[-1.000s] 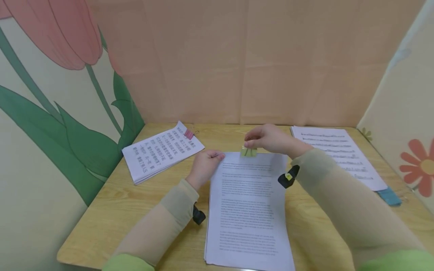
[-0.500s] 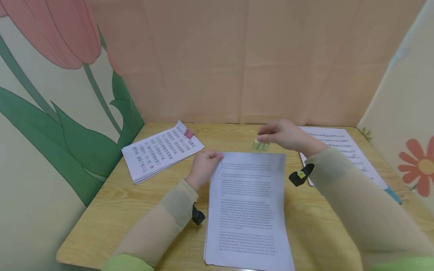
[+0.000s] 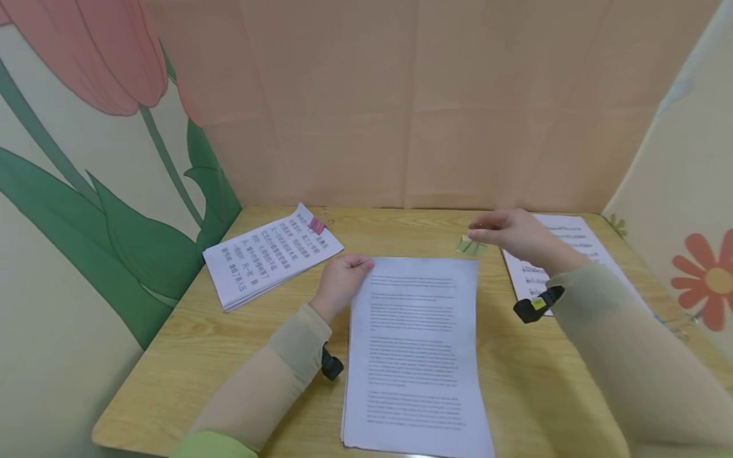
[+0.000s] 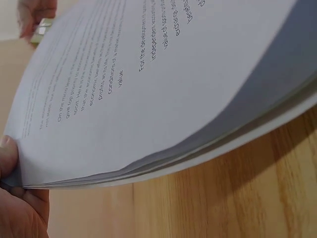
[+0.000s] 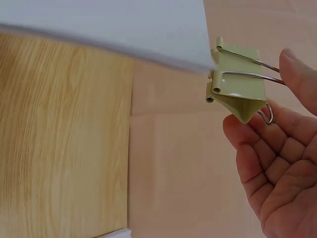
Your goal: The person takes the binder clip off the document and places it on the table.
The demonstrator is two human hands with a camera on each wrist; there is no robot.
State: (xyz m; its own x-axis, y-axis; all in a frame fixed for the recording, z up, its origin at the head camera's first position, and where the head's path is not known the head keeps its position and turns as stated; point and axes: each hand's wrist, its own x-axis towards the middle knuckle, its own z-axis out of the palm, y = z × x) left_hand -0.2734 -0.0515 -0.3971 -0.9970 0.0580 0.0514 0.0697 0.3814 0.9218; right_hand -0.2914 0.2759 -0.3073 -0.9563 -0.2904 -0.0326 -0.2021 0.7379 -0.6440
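A stack of printed pages (image 3: 412, 362) stands in front of me in the head view. My left hand (image 3: 338, 286) grips its upper left corner, thumb on top and fingers underneath. Seen from the left wrist, the sheets (image 4: 114, 99) bow upward, their layered edges showing above the wood. My right hand (image 3: 518, 238) pinches a pale yellow-green binder clip (image 5: 242, 74) by its wire handles, thumb on one side and fingers on the other. In the head view the clip is beyond the stack's upper right corner, apart from the pages.
A stack of Chinese text (image 3: 269, 261) with a pink binder clip (image 3: 317, 225) lies at the left back of the wooden table (image 3: 189, 375). Sheet music (image 3: 590, 248) lies at the right, partly behind my right arm. A peach cloth (image 3: 366, 102) hangs behind the table.
My right hand has moved the binder clip from the pages' top edge off to the right. My left hand keeps its grip on the corner.
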